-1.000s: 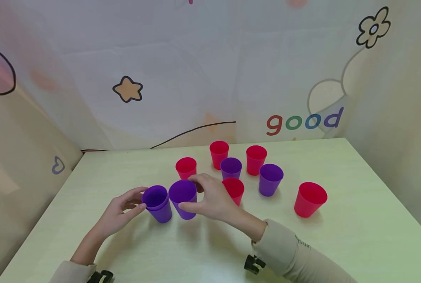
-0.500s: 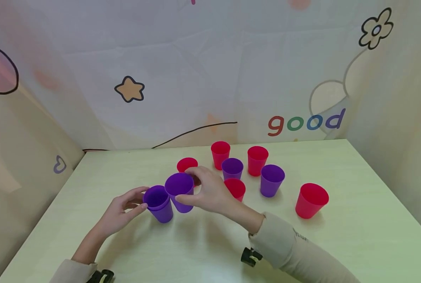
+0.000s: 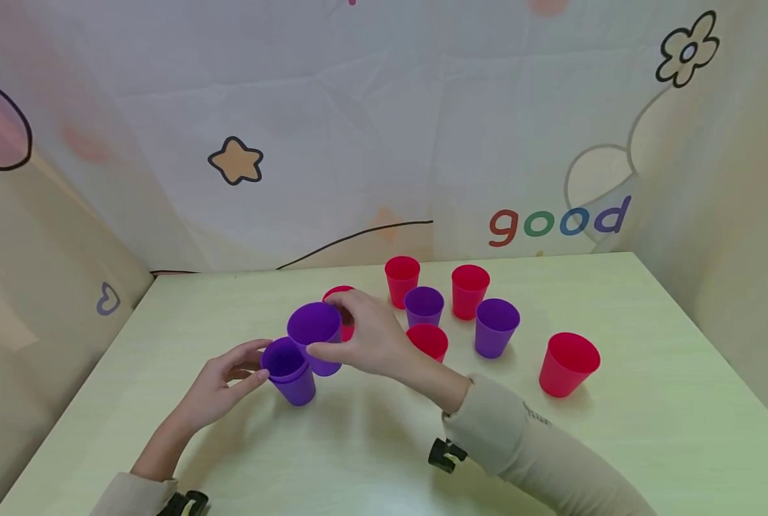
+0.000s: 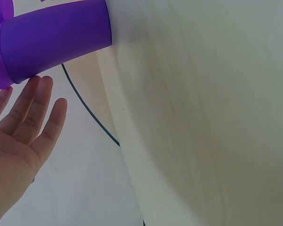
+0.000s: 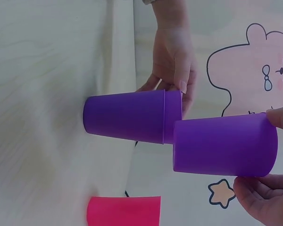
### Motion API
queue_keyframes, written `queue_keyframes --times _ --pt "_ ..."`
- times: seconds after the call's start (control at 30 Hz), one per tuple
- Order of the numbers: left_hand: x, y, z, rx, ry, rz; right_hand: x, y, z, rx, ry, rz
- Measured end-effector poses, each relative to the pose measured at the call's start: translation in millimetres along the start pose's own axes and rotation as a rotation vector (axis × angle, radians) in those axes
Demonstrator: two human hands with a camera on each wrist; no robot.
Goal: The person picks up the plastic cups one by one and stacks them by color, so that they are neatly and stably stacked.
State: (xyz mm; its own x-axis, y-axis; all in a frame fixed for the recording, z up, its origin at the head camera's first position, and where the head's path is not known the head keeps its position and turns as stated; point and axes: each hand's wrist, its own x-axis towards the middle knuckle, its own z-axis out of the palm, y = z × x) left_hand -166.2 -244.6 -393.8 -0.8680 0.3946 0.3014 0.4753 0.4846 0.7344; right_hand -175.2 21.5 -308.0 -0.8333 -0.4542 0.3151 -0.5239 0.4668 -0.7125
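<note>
In the head view, two purple cups (image 3: 296,387) stand nested and upright on the table, the inner rim just above the outer one. My left hand (image 3: 213,390) is at their left side, its thumb and fingertips right at the rim. Its fingers (image 4: 33,108) are extended in the left wrist view, with tips against the cup wall. My right hand (image 3: 367,337) grips another purple cup (image 5: 221,146) near its rim, thumb on one side and fingers on the other. That cup is raised, its base beside the nested cups' rim in the right wrist view.
A red cup (image 3: 347,332) stands behind my right hand, partly hidden. Several red and purple cups stand to the right, including a purple cup (image 3: 496,330) and a red cup (image 3: 568,365) farthest right. A printed cloth (image 3: 358,129) hangs behind the table (image 3: 371,459).
My right hand has lifted its purple cup and moved it left, from beside the nested cups to overlapping their rim in the head view. My left hand has stayed in place.
</note>
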Motion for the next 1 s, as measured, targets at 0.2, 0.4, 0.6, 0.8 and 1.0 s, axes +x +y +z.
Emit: queue_keyframes --times 0.2,0.4,0.6,0.8,1.0 --pt "0.6 -0.8 -0.4 -0.005 -0.001 0.001 5.6 -5 0 -0.030 -0.021 0.020" --pt "-0.1 0.1 -0.6 -0.012 -0.002 0.002 8.3 -9 -3 -0.043 -0.027 0.008" --pt "-0.4 0.7 0.0 -0.012 0.005 0.006 11.0 -12 -5 -0.046 -0.019 -0.002" --pt "-0.7 1.4 0.2 0.003 0.007 0.002 14.2 -17 -5 -0.049 -0.017 -0.016" --pt "-1.8 0.2 0.2 0.017 0.000 -0.011 18.3 -21 -2 -0.058 -0.025 -0.036"
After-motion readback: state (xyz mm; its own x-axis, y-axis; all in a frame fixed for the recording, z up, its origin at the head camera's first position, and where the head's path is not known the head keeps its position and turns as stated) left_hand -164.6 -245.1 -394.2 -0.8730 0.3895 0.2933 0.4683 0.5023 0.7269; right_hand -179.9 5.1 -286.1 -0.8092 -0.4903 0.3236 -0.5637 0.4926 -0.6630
